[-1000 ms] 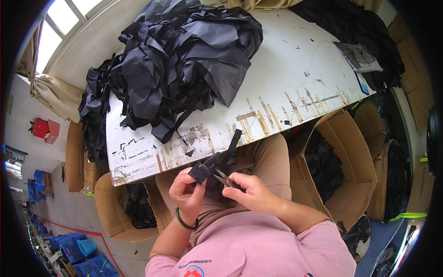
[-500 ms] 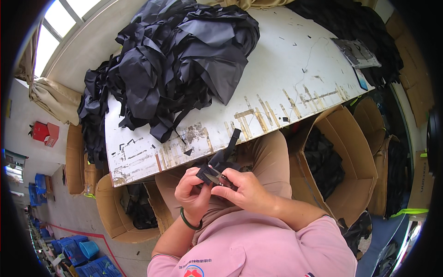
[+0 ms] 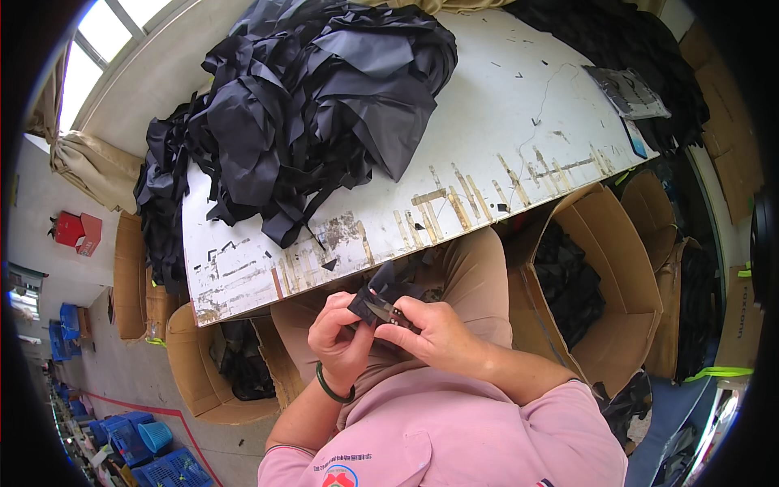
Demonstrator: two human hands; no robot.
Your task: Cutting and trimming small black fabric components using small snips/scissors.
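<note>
Above my lap, just off the table's near edge, my left hand (image 3: 335,334) pinches a piece of black fabric (image 3: 393,281) between thumb and fingers. My right hand (image 3: 436,331) is closed around small thread snips (image 3: 379,312). Their pointed metal blades reach left against the fabric by my left fingertips. Whether the blades are biting into the cloth is too small to tell. Beyond my hands, a large heap of black fabric pieces (image 3: 324,97) covers the left part of the white table (image 3: 479,97).
Cardboard boxes holding black fabric stand on both sides of my knees, one at left (image 3: 199,369) and a bigger one at right (image 3: 621,300). More black fabric (image 3: 633,57) and a plastic-wrapped packet (image 3: 629,91) lie at the table's far right. Blue baskets (image 3: 174,471) sit on the floor.
The black strip that stuck up from my hands toward the table edge has dropped and now bunches close above my fingers. Both hands keep their grip in nearly the same place.
</note>
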